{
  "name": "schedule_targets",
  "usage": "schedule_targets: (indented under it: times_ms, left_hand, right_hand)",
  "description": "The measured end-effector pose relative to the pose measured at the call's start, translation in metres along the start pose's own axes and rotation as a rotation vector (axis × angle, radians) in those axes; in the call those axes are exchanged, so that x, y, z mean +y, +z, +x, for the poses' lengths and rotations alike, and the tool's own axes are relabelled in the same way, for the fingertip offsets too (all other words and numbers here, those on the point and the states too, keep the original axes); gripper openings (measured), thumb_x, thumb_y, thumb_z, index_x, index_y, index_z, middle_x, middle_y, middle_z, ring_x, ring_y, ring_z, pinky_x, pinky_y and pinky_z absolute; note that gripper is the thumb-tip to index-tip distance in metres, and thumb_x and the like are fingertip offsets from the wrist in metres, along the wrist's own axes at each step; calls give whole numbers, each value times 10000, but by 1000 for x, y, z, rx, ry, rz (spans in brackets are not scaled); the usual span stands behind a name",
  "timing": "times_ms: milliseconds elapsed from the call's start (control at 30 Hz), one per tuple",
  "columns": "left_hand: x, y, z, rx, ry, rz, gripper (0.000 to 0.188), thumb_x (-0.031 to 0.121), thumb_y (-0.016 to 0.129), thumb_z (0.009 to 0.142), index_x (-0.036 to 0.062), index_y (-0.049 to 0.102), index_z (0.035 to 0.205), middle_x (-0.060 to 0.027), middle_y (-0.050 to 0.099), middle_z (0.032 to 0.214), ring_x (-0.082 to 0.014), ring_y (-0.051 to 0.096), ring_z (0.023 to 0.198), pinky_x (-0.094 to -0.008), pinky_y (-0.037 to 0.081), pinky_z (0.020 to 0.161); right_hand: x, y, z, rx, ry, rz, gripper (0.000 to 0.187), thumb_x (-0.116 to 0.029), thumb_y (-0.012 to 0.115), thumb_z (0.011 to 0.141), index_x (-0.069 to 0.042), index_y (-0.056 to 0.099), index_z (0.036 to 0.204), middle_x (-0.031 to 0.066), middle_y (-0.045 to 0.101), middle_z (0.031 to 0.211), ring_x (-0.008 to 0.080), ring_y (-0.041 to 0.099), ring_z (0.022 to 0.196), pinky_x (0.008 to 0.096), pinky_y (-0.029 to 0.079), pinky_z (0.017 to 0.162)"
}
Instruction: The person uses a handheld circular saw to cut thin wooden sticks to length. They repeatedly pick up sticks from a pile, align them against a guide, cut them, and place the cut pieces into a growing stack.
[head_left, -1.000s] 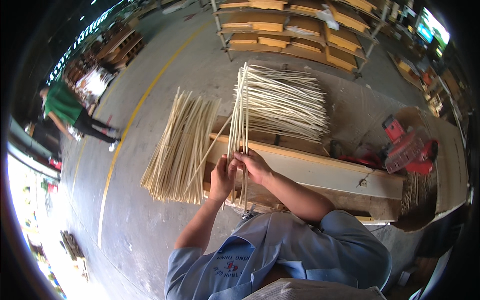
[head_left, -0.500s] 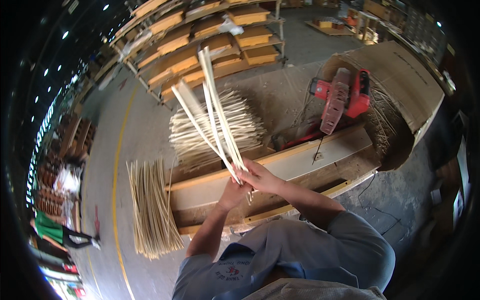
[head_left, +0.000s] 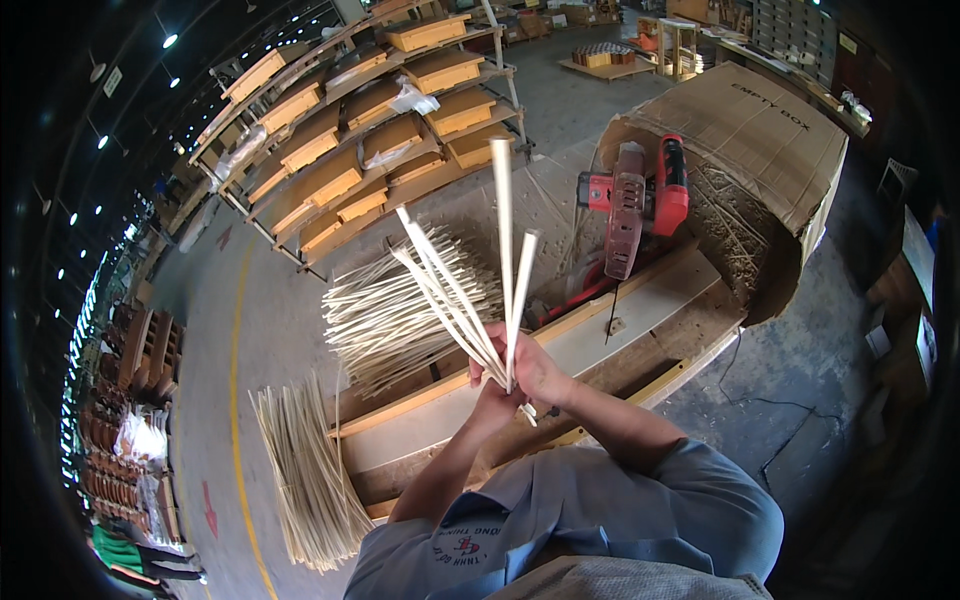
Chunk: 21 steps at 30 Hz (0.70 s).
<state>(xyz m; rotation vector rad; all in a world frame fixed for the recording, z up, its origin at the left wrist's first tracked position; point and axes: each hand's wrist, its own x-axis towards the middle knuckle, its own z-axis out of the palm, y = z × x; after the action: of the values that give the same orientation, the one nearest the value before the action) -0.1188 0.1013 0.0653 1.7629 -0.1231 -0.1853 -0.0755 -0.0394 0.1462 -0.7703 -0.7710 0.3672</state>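
Pale rods (head_left: 505,230), a thin bunch, stand in both hands in front of the chest, fanned into separate groups with tips toward 11 and 12 o'clock. The left hand (head_left: 493,402) has its grip closed round their lower part; the right hand (head_left: 538,373), just beside it at 2 o'clock, clasps the same bunch, its fingers partly hidden. Short ends poke out below.

As a judgement, this handful looks midway: picked out and held, but uneven, spread and not yet laid down. Much appears left, with a large pile (head_left: 400,305) at 10 o'clock of the hands on the counter (head_left: 565,215), and a second, neater pile (head_left: 305,470) at 8 o'clock, by the counter's near-left end. Which pile is finished I cannot tell.

Under the hands a pale board (head_left: 625,330) runs from 8 toward 2 o'clock. At 1 o'clock sits a red power tool (head_left: 670,190), with a cardboard box (head_left: 760,120) beyond it holding loose thin sticks (head_left: 735,215). Farther out, a rack (head_left: 507,70) of wooden panels stands at 11, and a person in green (head_left: 118,548) at 8.
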Motion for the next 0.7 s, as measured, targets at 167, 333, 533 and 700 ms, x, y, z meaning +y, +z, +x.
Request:
schedule_targets:
  times_ms: [167,333,533,700]
  left_hand:
    - [3,0,13,-73,190,35,306,80,739,940,2,638,1218,-112,713,1063,-213,703,989,-370,568,827]
    - [10,10,7,-88,182,27,396,236,804,952,33,645,1252,-89,717,1124,-213,699,1071,-363,558,900]
    - [20,13,-1,-120,117,29,237,220,780,964,62,680,1109,-19,695,1006,-136,665,934,-326,537,819]
    - [12,10,-2,-85,130,48,177,206,731,990,61,669,1070,-21,683,978,-129,652,908,-332,521,774]
  right_hand:
    - [-68,37,27,-42,243,-315,466,-130,875,867,-42,623,1248,6,660,962,94,647,912,280,529,824]
    - [-95,27,28,-109,264,-310,377,-107,842,905,-36,642,1216,28,671,971,109,673,863,279,542,797]
    - [-106,37,33,-106,284,-339,227,-110,771,975,-33,592,859,21,621,712,87,633,645,261,481,564]
    - [-101,48,37,-101,269,-298,232,-170,741,1011,-61,590,872,-5,595,707,69,570,597,256,448,542]
